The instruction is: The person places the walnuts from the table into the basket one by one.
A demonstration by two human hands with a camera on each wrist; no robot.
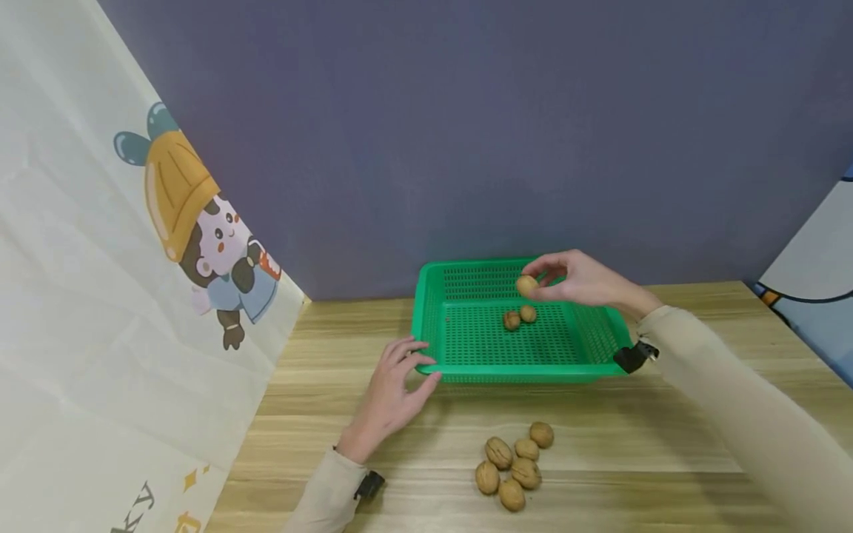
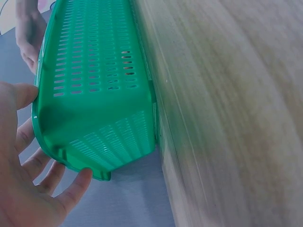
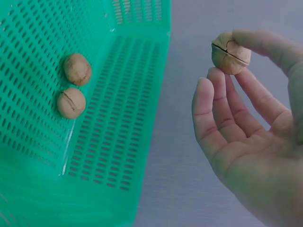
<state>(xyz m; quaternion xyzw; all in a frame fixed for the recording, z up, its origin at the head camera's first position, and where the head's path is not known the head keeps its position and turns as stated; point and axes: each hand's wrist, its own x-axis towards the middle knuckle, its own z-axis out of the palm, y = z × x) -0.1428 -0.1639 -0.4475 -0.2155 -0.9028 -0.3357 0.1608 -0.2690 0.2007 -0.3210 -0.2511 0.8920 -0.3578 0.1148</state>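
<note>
My right hand (image 1: 578,280) pinches a walnut (image 1: 527,286) between thumb and fingertips above the back part of a green plastic basket (image 1: 520,370). In the right wrist view the held walnut (image 3: 230,53) shows a dark seam, clear of the basket wall. Two walnuts (image 1: 511,320) lie on the basket's slotted floor, side by side. At the basket's near left corner my left hand (image 1: 395,386) touches the rim with spread, loosely bent fingers; the left wrist view shows the thumb (image 2: 26,94) against the rim and the other fingers along the adjoining side.
Several walnuts (image 1: 525,474) lie in a loose cluster on the wood-grain table (image 1: 320,414), in front of the basket. A dark grey-blue wall (image 1: 413,148) rises behind it. On the left hangs a white sheet (image 1: 80,296) with a printed cartoon figure.
</note>
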